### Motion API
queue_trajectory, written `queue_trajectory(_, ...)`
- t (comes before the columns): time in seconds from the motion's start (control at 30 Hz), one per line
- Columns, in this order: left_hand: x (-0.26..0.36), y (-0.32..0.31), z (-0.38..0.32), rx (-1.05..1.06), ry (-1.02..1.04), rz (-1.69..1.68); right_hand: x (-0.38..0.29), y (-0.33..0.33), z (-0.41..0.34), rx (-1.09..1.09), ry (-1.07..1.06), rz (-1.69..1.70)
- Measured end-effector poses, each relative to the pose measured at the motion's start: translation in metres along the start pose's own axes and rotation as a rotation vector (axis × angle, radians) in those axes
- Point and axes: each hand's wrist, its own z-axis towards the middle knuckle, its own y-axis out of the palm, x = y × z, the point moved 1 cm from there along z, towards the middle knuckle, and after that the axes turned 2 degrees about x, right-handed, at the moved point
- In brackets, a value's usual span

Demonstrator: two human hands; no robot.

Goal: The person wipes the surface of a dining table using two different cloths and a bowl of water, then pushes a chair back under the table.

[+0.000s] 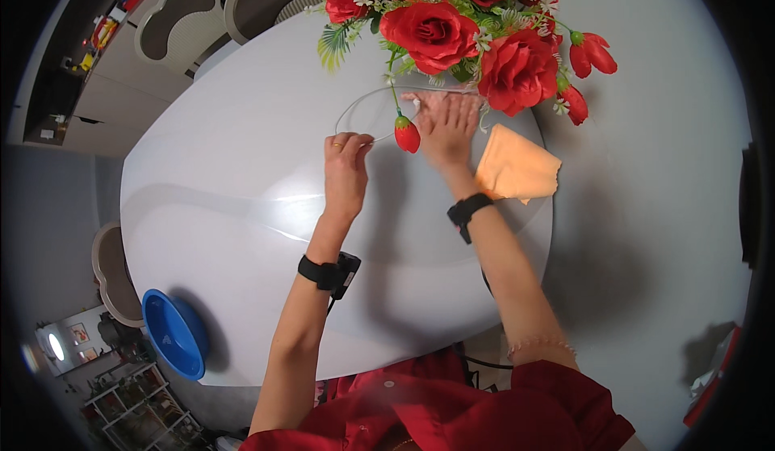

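My left hand [347, 169], a ring on one finger, pinches a thin pale cord [343, 114] slightly above the table. The cord curves away in a loop to the far side, under the flowers. To its right, my right hand [449, 125] presses palm down on a pink cloth [414, 96], which shows past the fingertips; most of the cloth is hidden and a little blurred. Beside the right wrist lies a folded orange cloth [519, 163]. One red bud [406, 134] hangs between my hands.
A bouquet of red artificial-looking roses [431, 34] overhangs the far side of the glossy white table [242, 257]. A blue plastic basin [175, 334] stands at the left edge. Chairs [180, 24] line the far left. A pale wall [642, 166] rises on the right.
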Motion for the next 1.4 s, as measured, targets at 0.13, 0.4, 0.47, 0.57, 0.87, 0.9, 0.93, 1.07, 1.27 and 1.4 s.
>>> queue_trajectory(0.13,0.026,0.011,0.000,-0.022,0.017,-0.074,-0.060,-0.029,-0.058,-0.073,-0.229,-0.017)
queue_trajectory(0.4,0.085,0.067,-0.026,-0.189,0.119,-0.274,-0.104,-0.049,-0.129,-0.134,-0.419,0.253)
queue_trajectory(0.47,0.105,0.075,-0.031,-0.281,0.132,-0.316,-0.105,-0.048,-0.134,-0.161,-0.399,0.280)
queue_trajectory(0.57,0.106,0.087,-0.039,-0.443,0.141,-0.324,-0.104,-0.050,-0.140,-0.189,-0.434,0.283)
queue_trajectory(0.87,0.054,-0.012,-0.048,-0.309,0.014,-0.410,-0.084,-0.039,-0.130,-0.129,-0.572,0.180)
queue_trajectory(0.9,0.038,-0.027,-0.051,-0.274,-0.053,-0.374,-0.087,-0.037,-0.119,-0.125,-0.564,0.126)
queue_trajectory(0.93,0.021,-0.043,-0.056,-0.194,-0.091,-0.364,-0.090,-0.035,-0.106,-0.118,-0.554,0.070)
queue_trajectory(1.07,-0.048,-0.117,-0.093,0.018,-0.287,-0.113,-0.101,-0.007,-0.053,-0.058,-0.522,0.003)
queue_trajectory(1.27,-0.128,-0.190,-0.174,-0.036,-0.616,0.326,-0.128,0.004,-0.049,-0.041,-0.368,-0.011)
queue_trajectory(1.4,-0.126,-0.209,-0.178,-0.205,-0.839,0.383,-0.143,-0.009,-0.109,-0.072,-0.460,0.079)
